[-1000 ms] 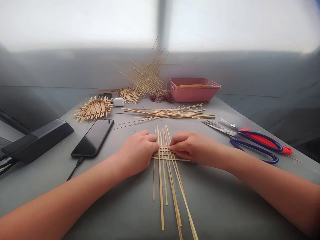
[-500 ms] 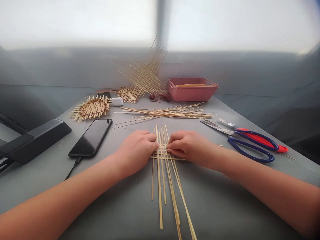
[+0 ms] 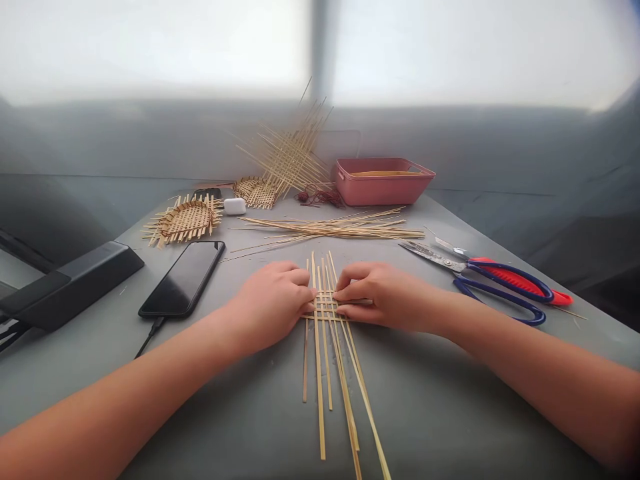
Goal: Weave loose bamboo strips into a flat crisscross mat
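Note:
A small woven grid of bamboo strips [image 3: 321,373] lies flat on the grey table, long strips running toward me and shorter ones crossing them. My left hand [image 3: 275,300] is closed at the left edge of the crossing, fingertips pressed on the strips there. Opposite it, my right hand [image 3: 375,293] grips the right edge, with thumb and fingers at the ends of the cross strips. Both palms hide the outer ends of those strips. Behind the hands lies a loose bundle of bamboo strips [image 3: 340,228].
On the right are blue-handled scissors [image 3: 470,277] and a red-handled cutter [image 3: 517,277]. A phone [image 3: 183,280] with a cable and a black stand [image 3: 75,283] sit left. Farther back are woven pieces [image 3: 185,219], a white case [image 3: 235,206] and a pink basket [image 3: 385,190].
My right thumb has shifted slightly down and apart from the fingers along the grid's right edge. The left hand stays nearly where it was; the view has tilted slightly.

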The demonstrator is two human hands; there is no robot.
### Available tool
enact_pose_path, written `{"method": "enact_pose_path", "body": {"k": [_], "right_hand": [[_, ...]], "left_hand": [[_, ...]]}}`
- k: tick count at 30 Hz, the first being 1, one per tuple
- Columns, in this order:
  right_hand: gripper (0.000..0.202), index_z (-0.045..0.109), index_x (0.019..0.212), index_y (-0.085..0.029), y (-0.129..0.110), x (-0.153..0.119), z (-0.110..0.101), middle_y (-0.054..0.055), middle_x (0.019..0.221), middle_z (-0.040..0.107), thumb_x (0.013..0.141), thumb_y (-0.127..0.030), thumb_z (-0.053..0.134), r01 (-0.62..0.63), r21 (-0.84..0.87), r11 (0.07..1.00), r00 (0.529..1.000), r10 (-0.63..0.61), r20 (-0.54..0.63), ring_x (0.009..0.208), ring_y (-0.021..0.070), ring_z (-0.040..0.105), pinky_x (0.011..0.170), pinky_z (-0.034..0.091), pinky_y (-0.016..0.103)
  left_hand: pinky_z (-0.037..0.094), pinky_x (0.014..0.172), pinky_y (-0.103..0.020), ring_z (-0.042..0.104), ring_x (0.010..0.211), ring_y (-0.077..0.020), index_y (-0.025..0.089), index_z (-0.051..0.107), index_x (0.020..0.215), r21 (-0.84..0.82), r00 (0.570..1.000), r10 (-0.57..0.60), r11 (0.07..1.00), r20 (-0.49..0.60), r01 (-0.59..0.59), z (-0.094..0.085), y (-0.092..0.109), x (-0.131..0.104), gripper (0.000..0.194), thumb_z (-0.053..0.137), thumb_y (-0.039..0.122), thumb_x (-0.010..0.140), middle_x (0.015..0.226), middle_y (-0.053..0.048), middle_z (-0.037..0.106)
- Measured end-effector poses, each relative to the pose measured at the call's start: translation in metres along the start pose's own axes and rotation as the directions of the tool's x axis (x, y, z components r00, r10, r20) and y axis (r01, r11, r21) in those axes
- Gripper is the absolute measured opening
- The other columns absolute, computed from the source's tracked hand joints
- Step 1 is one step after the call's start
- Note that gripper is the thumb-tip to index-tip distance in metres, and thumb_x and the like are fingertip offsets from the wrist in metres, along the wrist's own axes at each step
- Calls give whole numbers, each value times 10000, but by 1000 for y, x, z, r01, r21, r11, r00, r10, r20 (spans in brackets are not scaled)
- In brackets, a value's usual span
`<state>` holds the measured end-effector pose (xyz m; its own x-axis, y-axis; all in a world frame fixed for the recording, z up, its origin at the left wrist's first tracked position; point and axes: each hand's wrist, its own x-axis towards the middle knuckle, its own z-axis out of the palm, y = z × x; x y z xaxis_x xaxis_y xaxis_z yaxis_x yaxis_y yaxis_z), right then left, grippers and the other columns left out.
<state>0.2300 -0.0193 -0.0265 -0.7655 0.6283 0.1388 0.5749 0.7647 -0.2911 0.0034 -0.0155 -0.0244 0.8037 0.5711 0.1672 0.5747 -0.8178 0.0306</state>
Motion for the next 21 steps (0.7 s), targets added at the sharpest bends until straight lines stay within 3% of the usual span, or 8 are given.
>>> {"method": "enact_pose_path", "body": {"k": [4, 11, 21], "right_hand": [[229, 753, 821, -194, 1, -2, -4, 45, 842, 641, 898, -288, 558, 4, 9, 1000, 1000, -4, 24, 697, 129, 577, 667, 430, 253], [256, 750, 799, -190, -2, 2, -6, 63, 862, 650, 900, -276, 532, 8, -4, 1000, 999, -7, 51, 673, 134, 573, 642, 431, 263], [249, 727, 764, -205, -3, 0, -3, 59, 837, 654, 893, -269, 524, 8, 15, 1000, 1000, -9, 10, 696, 151, 568, 650, 435, 270]], "left_hand": [[442, 827, -344, 582, 882, -213, 191, 709, 835, 49, 997, -18, 999, 81, 14, -3, 3, 0, 233, 505, 269, 916, 842, -39, 653], [433, 847, -361, 574, 902, -217, 189, 690, 823, 125, 1000, 1, 992, 25, -4, 2, 7, 0, 222, 479, 152, 882, 855, -57, 655], [436, 822, -376, 572, 876, -225, 180, 647, 786, 160, 1000, -15, 987, 11, 13, 3, 12, -2, 156, 502, 142, 831, 825, -40, 641]]}}
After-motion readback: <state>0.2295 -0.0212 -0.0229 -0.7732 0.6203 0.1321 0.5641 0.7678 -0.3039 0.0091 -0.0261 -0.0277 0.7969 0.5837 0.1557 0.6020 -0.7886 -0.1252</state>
